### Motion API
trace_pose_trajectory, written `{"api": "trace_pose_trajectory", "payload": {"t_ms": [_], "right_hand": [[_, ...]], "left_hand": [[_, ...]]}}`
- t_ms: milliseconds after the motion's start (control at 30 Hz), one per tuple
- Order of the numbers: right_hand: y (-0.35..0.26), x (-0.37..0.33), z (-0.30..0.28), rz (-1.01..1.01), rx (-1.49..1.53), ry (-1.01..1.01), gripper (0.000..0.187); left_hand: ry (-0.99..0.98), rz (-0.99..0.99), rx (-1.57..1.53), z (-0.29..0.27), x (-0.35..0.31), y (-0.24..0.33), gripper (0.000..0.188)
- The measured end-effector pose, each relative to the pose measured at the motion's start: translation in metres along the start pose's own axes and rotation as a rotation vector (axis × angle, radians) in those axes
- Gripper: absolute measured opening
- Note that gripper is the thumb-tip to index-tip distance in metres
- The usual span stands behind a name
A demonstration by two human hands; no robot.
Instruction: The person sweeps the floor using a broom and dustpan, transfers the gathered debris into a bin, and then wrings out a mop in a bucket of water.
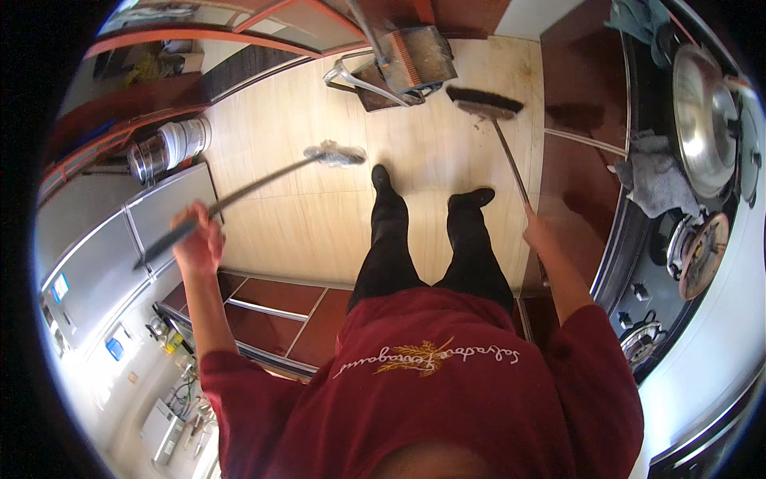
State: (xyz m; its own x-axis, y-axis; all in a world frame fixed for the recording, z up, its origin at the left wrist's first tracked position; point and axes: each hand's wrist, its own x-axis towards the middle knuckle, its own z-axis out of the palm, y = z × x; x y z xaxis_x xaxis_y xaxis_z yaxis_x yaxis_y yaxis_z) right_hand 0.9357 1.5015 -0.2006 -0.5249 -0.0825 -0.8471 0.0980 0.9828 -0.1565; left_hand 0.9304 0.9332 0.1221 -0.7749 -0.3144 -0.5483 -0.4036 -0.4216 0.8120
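My left hand (199, 239) is closed around the dark handle of a long-handled tool (263, 185). Its pale grey, shiny head (337, 154) hangs over the floor, too blurred to name the kind. My right hand (544, 233) grips the thin stick of a broom (511, 156). The broom's dark bristle head (484, 104) is at the floor ahead of my right foot, with small dark crumbs beside it. Farther ahead, a dustpan (423, 62) with a comb-like orange edge stands next to a dark tray-like pan (375, 86) with a pale handle.
Dark red cabinets (582, 104) line the right side, below a counter with a steel wok (706, 120), a grey cloth (661, 182) and a gas burner (702, 255). At left stand a steel pot (152, 156) and a grey cabinet (88, 255). An orange-framed glass door (231, 36) is ahead.
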Motion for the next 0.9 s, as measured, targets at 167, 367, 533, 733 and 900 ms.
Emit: {"api": "trace_pose_trajectory", "payload": {"t_ms": [167, 367, 533, 733, 900], "right_hand": [[-0.045, -0.045, -0.031, 0.075, 0.023, 0.064, 0.061], [-0.092, -0.058, -0.001, 0.192, 0.126, 0.16, 0.062], [-0.156, -0.066, -0.001, 0.337, 0.364, 0.23, 0.057], [-0.207, -0.054, -0.013, 0.424, 1.016, 0.242, 0.057], [-0.223, -0.057, -0.014, 0.457, 1.097, 0.263, 0.057]], "left_hand": [[-0.082, -0.023, 0.087, -0.04, 0.128, 0.019, 0.032], [-0.138, -0.144, -0.077, -0.066, 0.302, 0.015, 0.03], [-0.029, -0.197, -0.249, -0.065, 0.416, 0.016, 0.031], [-0.171, -0.056, -0.034, -0.047, 0.518, 0.038, 0.035], [-0.132, -0.033, -0.107, -0.011, 0.512, 0.054, 0.033]]}}
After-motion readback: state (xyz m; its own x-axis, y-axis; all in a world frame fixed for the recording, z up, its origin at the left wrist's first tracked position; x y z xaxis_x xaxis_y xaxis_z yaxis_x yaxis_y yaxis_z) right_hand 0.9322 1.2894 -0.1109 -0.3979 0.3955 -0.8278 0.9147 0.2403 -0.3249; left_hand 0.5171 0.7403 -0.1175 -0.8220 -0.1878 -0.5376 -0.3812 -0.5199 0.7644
